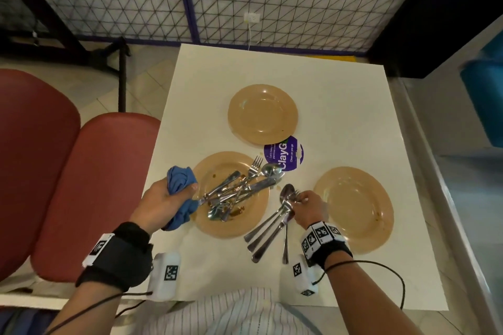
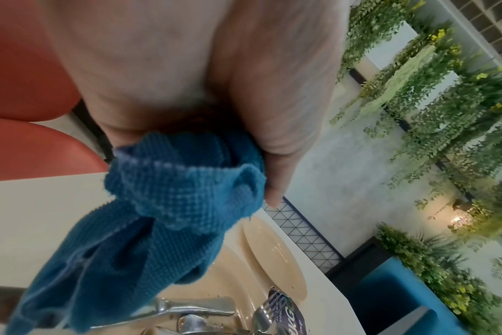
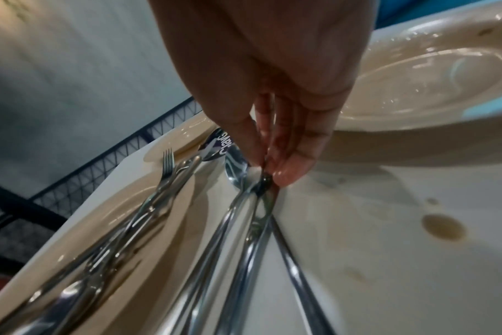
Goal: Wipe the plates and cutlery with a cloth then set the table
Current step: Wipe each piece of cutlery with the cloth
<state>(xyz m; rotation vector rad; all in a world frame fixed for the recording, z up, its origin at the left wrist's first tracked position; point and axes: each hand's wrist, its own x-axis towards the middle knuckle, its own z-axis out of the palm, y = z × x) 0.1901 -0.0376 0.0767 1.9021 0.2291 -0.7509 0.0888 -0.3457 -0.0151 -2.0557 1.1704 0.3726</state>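
My left hand [image 1: 160,198] grips the blue cloth [image 1: 179,185]; my right hand [image 1: 307,208] pinches wiped cutlery [image 1: 272,228]. I should lay it flat, apart from dirty pieces.

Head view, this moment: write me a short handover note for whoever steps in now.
Left hand: grips the blue cloth, wrapped round one utensil's end.
Right hand: pinches a bundle of cutlery at the head ends, handles fanned on the table.
Pile of soiled cutlery lies on the near-left plate, which shows food residue.
Far plate and right plate sit bare; the right one has small specks.
Left: wipe the pile and plates, then lay the settings.
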